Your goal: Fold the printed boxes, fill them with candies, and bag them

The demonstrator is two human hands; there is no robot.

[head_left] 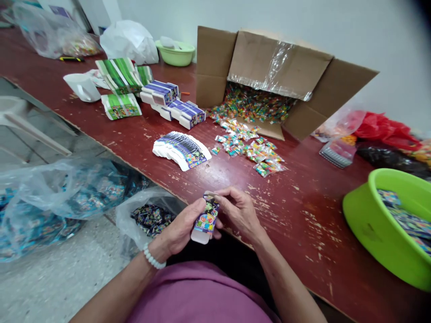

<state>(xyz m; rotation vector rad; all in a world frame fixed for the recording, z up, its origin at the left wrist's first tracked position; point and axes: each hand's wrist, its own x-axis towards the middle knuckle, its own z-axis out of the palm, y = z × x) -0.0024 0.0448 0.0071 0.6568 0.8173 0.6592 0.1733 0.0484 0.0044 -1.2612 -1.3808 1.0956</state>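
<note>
My left hand (183, 226) grips a small printed carton (206, 218), dark with colourful pictures, just off the table's front edge. A white flap stands out at its lower end. The fingers of my right hand (238, 211) are closed on the carton's upper end, at the flap there. Beyond my hands, a fanned stack of flat cartons (183, 150) lies on the red table (296, 215). Small clear packets of coloured sweets (264, 157) are spread to its right. They spill from a cardboard box (279, 63) lying on its side, its flaps spread.
A green basin (373, 224) with filled cartons stands at the right. Bundled purple cartons (186, 112), green cartons (121, 106) and a white mug (82, 87) are at the back left. An open plastic bag (129, 213) of dark packets hangs below the edge, beside bags of blue packets (97, 188).
</note>
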